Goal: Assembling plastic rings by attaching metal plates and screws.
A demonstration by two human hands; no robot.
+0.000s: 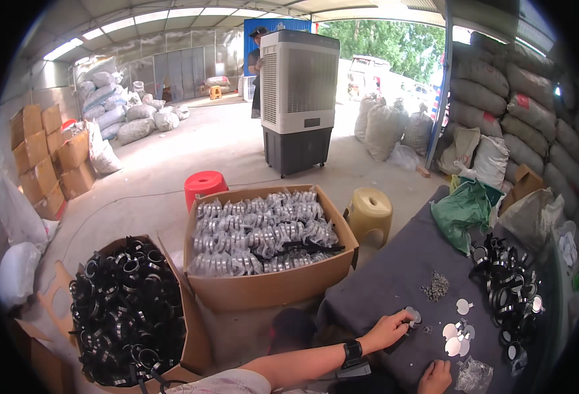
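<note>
My left hand, with a dark watch on its wrist, is over the dark grey cloth-covered table. Its fingertips pinch the edge of a round silver disc piece, beside a dark part half hidden by the hand. At the lower edge my right hand rests on the cloth with curled fingers; whatever they hold, if anything, is hidden. Several pale flat discs with small tabs lie to the right of both hands. A clump of small clear pieces lies by my right hand, and a heap of tiny metal parts farther back.
Black round-headed pieces pile up at the table's right, near a green bag. Left stand a carton rim around black rings and a carton of wrapped pieces. Two stools, an air cooler and a person are beyond.
</note>
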